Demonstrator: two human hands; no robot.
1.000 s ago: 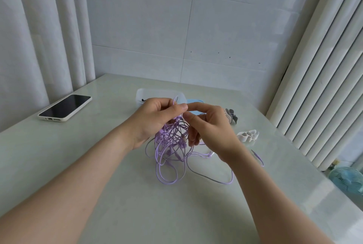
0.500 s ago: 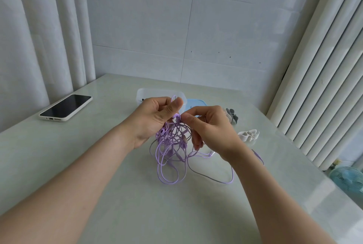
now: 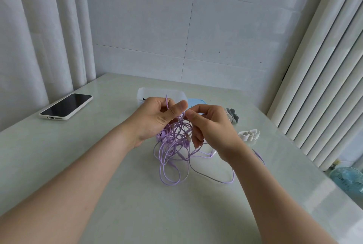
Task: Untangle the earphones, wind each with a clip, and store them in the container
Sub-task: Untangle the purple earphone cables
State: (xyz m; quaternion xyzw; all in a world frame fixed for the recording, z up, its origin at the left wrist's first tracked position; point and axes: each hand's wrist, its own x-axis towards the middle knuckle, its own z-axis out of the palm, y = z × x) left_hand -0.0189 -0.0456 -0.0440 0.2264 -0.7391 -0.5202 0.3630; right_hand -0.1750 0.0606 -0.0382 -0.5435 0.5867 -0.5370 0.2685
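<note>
The left hand (image 3: 157, 118) and the right hand (image 3: 212, 130) each pinch a strand at the top of the tangled purple earphones (image 3: 172, 155). The tangle hangs under the 2 hands, its lower loops lying on the counter (image 3: 117, 194), in front of the clear container (image 3: 149, 92).

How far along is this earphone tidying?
Nothing looks finished: the purple earphones are one tangle. The left hand and right hand both pinch strands, picking it apart. The white clip lies unused on the table; winding and storing in the container are left.
</note>
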